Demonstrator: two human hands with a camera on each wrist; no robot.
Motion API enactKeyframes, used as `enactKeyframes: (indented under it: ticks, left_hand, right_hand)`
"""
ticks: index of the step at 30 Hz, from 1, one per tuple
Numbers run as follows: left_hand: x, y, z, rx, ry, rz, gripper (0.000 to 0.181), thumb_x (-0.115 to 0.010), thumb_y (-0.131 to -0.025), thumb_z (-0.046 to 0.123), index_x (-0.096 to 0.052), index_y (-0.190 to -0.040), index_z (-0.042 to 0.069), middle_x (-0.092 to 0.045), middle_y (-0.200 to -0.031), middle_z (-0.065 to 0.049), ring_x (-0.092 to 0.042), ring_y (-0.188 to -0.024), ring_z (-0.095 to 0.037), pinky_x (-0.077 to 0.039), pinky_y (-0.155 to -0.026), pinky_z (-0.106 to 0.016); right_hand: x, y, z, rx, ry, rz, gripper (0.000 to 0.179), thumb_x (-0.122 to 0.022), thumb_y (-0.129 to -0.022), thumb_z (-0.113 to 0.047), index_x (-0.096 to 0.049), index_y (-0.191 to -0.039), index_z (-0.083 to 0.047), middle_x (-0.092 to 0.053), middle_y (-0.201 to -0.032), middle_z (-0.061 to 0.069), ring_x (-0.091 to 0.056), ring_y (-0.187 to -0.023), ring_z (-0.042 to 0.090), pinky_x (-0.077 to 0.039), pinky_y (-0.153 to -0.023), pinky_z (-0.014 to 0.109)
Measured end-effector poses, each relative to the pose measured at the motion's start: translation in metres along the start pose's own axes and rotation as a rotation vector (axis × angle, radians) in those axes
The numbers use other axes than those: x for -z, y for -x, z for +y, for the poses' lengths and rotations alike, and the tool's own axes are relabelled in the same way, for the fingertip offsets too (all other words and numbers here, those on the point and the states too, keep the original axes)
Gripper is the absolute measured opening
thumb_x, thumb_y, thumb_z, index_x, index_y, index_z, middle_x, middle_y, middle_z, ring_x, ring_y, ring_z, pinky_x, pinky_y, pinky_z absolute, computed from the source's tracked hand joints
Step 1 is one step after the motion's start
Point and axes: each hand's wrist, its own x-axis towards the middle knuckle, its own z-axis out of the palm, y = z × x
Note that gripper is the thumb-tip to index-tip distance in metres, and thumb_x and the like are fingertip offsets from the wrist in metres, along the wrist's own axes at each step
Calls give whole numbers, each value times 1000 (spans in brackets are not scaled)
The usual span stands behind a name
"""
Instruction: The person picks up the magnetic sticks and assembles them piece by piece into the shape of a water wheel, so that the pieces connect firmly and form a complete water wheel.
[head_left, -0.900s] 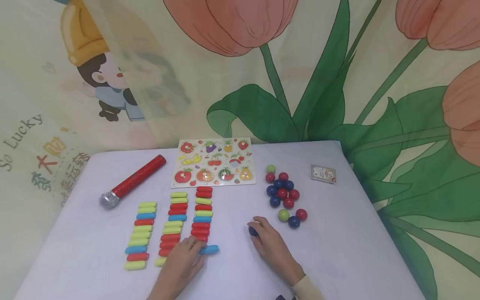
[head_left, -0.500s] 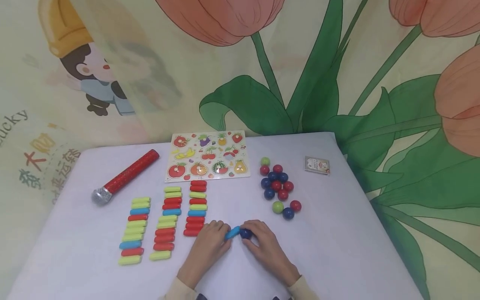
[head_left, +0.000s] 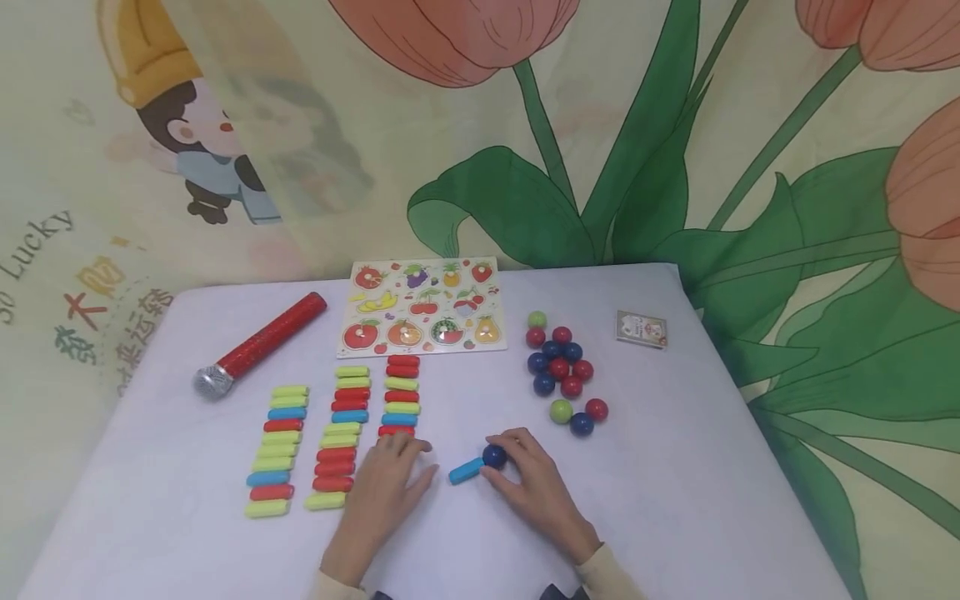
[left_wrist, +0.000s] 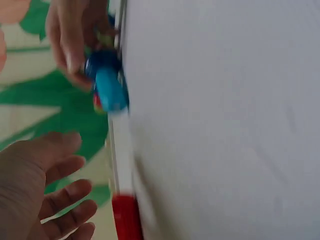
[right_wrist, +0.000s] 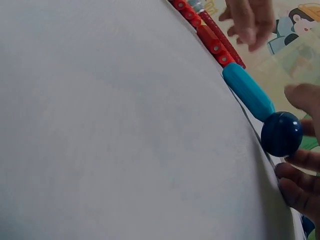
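Left fingers (head_left: 409, 448) withdrawn from stick (head_left: 467, 471), ball (head_left: 494, 456) between right fingers (head_left: 520, 443)

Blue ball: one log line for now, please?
right hand: holds blue ball | blue stick: end touches ball | left hand: empty, apart from stick

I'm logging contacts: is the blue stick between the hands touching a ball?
Touching: the blue stick meets the dark blue ball without a visible gap in both wrist views. Whether plugged in, I cannot tell.
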Motion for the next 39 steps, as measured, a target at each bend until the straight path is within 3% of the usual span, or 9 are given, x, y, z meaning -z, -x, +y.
enactKeyframes:
  ticks: [2, 5, 11, 13, 19, 24, 27, 33, 39]
  left_hand:
    - [7, 5, -12, 65, -26, 35, 44, -86, -70, 26, -66, -107, 13, -61, -99, -4, -56, -93, -20, -55, -79, -37]
    - [12, 10, -26, 119, -63, -9, 49, -88, -66, 19, -65, -109, 11, -60, -99, -8, -57, -94, -24, -56, -78, -40]
    - [10, 10, -22, 135, -28, -124, 48, -86, -70, 22, -66, -113, 13, -64, -105, -7, -60, -100, -25, -56, -82, -42]
    - [7, 8, -14, 107, 12, -130, 46, -85, -71, 25, -66, -112, 14, -65, -106, -5, -60, -101, -24, -56, -83, -42]
    - [-11, -2, 12, -70, 81, -149, 42, -83, -73, 26, -66, -109, 13, -63, -92, 2, -59, -87, -13, -56, -79, -33]
    - [-17, -5, 22, -99, 99, -159, 42, -82, -74, 30, -65, -109, 12, -63, -89, 3, -57, -82, -10, -56, -74, -29]
    - [-13, -3, 17, -60, 100, -127, 42, -81, -75, 34, -65, -109, 15, -62, -92, 3, -57, -85, -11, -56, -76, -31]
    - [-1, -1, -11, 75, -23, 57, 45, -84, -72, 24, -64, -110, 12, -60, -103, -7, -56, -97, -22, -55, -82, -39]
    - [3, 0, -26, 143, -68, -28, 50, -86, -71, 17, -64, -115, 10, -61, -104, -10, -58, -97, -26, -56, -81, -42]
  right_hand:
    - [-2, -2, -2, -25, -8, 4, 36, -70, -87, -35, -64, -118, -19, -54, -104, -11, -54, -89, 2, -52, -79, 21]
    - [-4, -6, -2, -17, -25, -2, 31, -69, -88, -31, -63, -115, -18, -55, -100, -12, -50, -80, 2, -48, -68, 18]
    - [0, -11, -2, 18, -93, -63, 30, -70, -87, -15, -62, -116, -17, -63, -113, -7, -59, -105, 10, -51, -91, 29]
    - [1, -11, -2, 7, -113, -90, 30, -69, -87, -12, -63, -116, -18, -63, -117, -6, -57, -115, 13, -47, -98, 32]
    - [2, -10, -4, -11, -156, -139, 32, -68, -88, -10, -63, -118, -16, -62, -118, -6, -57, -117, 15, -46, -100, 33]
    - [0, -8, -3, 2, -124, -96, 31, -70, -87, -15, -63, -117, -18, -62, -115, -10, -58, -115, 12, -48, -98, 35]
    - [-4, -8, -3, 4, -80, -54, 32, -72, -87, -25, -64, -117, -19, -61, -113, -11, -58, -110, 10, -49, -96, 33]
    - [-9, -8, -6, -63, -10, -11, 35, -75, -83, -29, -63, -114, -18, -55, -99, -9, -52, -85, 5, -52, -75, 21]
    - [-6, -9, -4, -72, -58, -7, 33, -76, -82, -22, -62, -112, -19, -56, -98, -10, -52, -84, 4, -51, -75, 21]
